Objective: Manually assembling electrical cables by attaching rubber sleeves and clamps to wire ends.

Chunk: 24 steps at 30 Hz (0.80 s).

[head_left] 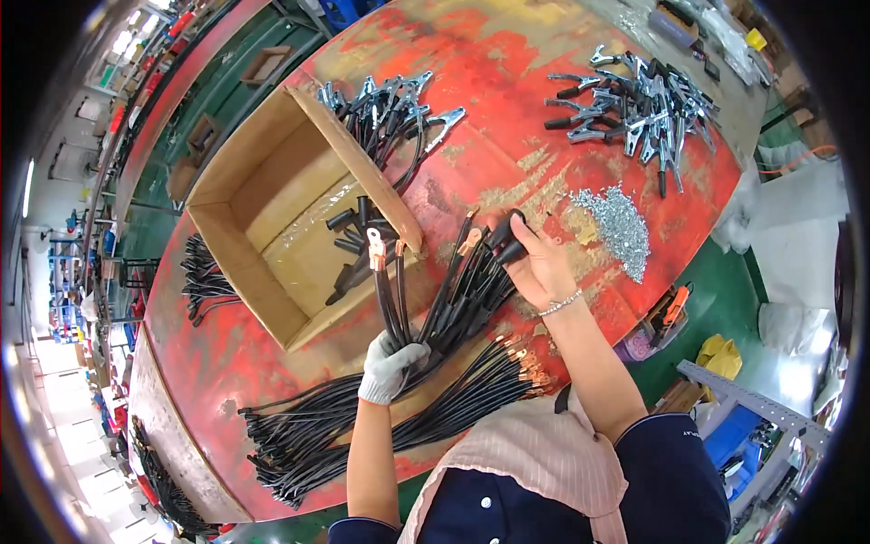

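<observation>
My left hand (388,370), in a pale grey glove, is closed around a few black cables (384,304). Their upper ends stand up and carry copper lugs. My bare right hand (544,272), with a bracelet at the wrist, pinches black rubber sleeves (509,240) between thumb and fingers. Close beside these sleeves, a copper lug (469,240) tops another cable in the thick bunch (458,317) between my hands. Below lies a wide spread of black cables (317,426), with many copper ends pointing right. Part of the bunch is hidden behind my left hand.
An open cardboard box (210,249) holds several black sleeves (349,243). Metal clamps (390,104) lie behind it, and another clamp pile (648,109) sits at far right. Small silver fasteners (621,227) are heaped on the worn red table (489,91). More cables (207,276) lie left of the box.
</observation>
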### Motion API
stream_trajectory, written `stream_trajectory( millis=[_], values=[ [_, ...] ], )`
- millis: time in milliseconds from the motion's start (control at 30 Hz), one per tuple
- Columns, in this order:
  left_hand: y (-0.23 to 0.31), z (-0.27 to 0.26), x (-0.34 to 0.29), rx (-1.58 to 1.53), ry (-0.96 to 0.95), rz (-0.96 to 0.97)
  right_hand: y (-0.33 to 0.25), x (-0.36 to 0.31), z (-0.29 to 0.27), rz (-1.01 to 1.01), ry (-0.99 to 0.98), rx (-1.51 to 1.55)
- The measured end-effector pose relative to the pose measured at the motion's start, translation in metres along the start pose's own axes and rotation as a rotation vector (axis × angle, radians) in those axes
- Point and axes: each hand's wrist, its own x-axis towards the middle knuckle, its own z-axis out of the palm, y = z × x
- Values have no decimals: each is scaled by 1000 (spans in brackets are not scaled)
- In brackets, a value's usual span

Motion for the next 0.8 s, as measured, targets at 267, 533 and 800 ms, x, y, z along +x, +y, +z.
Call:
stream_trajectory(
  millis=[267,533,800],
  values=[
    [0,0,-7,53,15,-16,3,3,-2,122,206,192],
    [2,4,-5,84,-22,-22,-17,-17,22,-217,-7,-267],
    [-5,3,-1,84,-29,-63,-21,-21,18,-331,37,-769]
  ],
)
